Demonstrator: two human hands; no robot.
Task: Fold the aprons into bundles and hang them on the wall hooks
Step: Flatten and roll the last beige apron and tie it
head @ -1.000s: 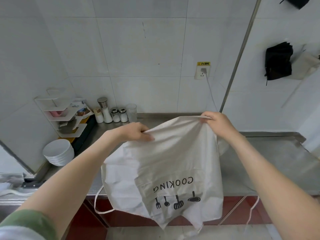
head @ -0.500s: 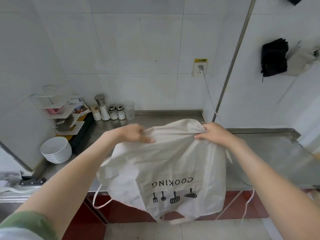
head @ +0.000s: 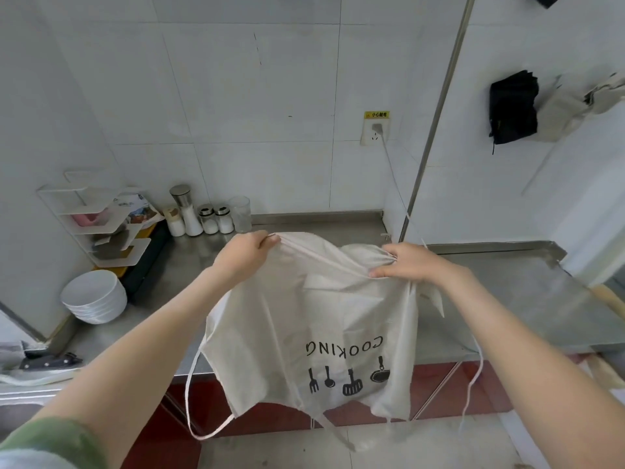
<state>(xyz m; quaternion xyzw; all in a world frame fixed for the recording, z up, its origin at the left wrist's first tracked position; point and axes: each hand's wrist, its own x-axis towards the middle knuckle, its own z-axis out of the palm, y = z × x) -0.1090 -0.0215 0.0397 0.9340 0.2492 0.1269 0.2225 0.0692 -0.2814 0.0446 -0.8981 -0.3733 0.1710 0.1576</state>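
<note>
A cream apron (head: 314, 333) printed with "COOKING" and black utensil icons hangs upside down in front of me over the steel counter (head: 507, 299). My left hand (head: 243, 255) grips its top edge on the left. My right hand (head: 409, 262) pinches gathered cloth at the top right. The apron's white strings dangle below the counter edge. On the right wall hang a black bundle (head: 512, 108) and a cream bundle (head: 568, 110).
A white shelf rack (head: 98, 225), a stack of white bowls (head: 93, 296) and several spice jars (head: 203, 218) stand at the back left of the counter. A knife (head: 47, 360) lies at the far left. A plugged socket (head: 373, 132) is on the wall.
Both hands have dropped lower and come closer together, so the apron's top edge now sags and bunches between them. The view has shifted slightly, and the wall bundles sit further right.
</note>
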